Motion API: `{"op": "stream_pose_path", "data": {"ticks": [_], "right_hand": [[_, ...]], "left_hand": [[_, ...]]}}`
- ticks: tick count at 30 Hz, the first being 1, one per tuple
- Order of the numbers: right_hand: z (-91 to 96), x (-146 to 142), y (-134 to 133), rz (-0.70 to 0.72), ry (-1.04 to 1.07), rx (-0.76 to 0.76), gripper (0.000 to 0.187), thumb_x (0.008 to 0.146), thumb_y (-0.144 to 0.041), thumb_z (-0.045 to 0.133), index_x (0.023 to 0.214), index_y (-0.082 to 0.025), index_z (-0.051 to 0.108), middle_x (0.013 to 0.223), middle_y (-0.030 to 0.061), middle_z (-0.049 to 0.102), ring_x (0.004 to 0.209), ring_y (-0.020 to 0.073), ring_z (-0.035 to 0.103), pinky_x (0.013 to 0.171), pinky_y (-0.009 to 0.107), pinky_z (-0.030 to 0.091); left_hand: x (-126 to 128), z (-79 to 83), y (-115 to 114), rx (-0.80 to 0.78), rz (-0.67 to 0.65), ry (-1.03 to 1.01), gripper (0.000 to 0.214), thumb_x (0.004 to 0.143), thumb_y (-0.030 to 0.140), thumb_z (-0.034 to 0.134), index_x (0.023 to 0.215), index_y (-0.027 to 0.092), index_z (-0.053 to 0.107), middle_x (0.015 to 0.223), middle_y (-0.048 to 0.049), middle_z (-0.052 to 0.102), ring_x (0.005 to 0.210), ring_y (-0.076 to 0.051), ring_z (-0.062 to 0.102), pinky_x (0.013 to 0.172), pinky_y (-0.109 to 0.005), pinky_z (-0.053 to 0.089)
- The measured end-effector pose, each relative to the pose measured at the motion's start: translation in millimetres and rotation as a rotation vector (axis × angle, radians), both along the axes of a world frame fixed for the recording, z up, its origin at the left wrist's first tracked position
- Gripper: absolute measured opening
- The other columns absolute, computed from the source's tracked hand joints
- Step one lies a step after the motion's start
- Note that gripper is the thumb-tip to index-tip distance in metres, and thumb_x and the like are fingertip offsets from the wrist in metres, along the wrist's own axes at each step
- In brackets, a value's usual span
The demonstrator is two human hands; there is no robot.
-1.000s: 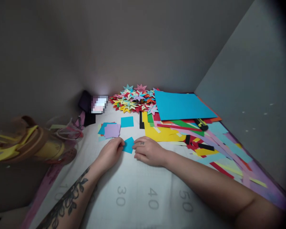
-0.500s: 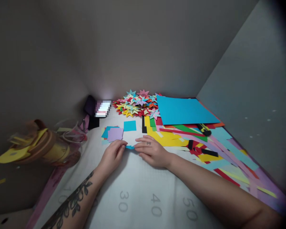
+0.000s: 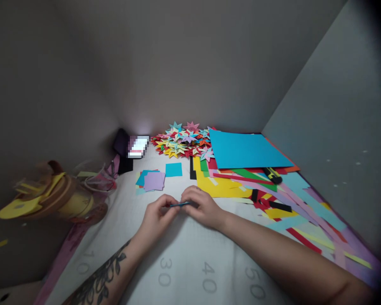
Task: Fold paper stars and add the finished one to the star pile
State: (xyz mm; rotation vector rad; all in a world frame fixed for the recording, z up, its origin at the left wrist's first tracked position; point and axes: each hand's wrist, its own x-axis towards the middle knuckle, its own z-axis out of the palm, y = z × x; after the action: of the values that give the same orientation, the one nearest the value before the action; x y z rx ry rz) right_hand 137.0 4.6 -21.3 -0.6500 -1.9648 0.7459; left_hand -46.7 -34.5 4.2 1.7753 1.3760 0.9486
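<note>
My left hand (image 3: 157,216) and my right hand (image 3: 204,207) meet over the white cutting mat (image 3: 184,262), both pinched on a small blue paper square (image 3: 178,204) that shows edge-on between the fingertips. Just beyond the hands lie a lilac square (image 3: 154,181) on a little stack of squares and a single blue square (image 3: 173,169).
A heap of folded paper stars (image 3: 180,142) lies at the back. A large blue sheet (image 3: 246,149) tops coloured sheets and strips at the right, with a yellow-black cutter (image 3: 272,174) among them. A phone (image 3: 138,146) leans in the corner. At the left is a brown and yellow object (image 3: 47,197).
The blue square lay flat on the mat under my fingertips. Now both hands have raised it and folded it, so only its edge shows. The hands moved slightly nearer to me.
</note>
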Motion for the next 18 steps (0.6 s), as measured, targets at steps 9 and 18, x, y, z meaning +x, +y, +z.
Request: {"op": "stream_pose_path", "data": {"ticks": [9,18], "right_hand": [[-2.9,-2.1,-1.8,-0.109,0.008,-0.333,0.002,0.081,-0.019,0.057,0.082,-0.02,0.057,0.071,-0.0018,0.059,0.061,0.0117,0.056,0.056,0.023,0.045],[5.4,5.7,-2.3,-0.134,-0.278,0.39,0.025,0.082,-0.03,0.062,0.106,-0.023,0.058,0.101,0.0077,0.062,0.098,0.0234,0.051,0.085,0.041,0.041]], "left_hand": [[5.3,-10.7,1.2,-0.165,0.012,-0.081,0.007,0.076,0.023,0.057,0.073,0.018,0.054,0.062,0.0036,0.055,0.057,-0.01,0.05,0.054,-0.02,0.036],[4.2,-10.0,7.8,-0.472,0.17,-0.474,0.03,0.072,0.03,0.06,0.093,0.02,0.042,0.059,0.0014,0.067,0.053,-0.013,0.062,0.049,-0.019,0.038]]}}
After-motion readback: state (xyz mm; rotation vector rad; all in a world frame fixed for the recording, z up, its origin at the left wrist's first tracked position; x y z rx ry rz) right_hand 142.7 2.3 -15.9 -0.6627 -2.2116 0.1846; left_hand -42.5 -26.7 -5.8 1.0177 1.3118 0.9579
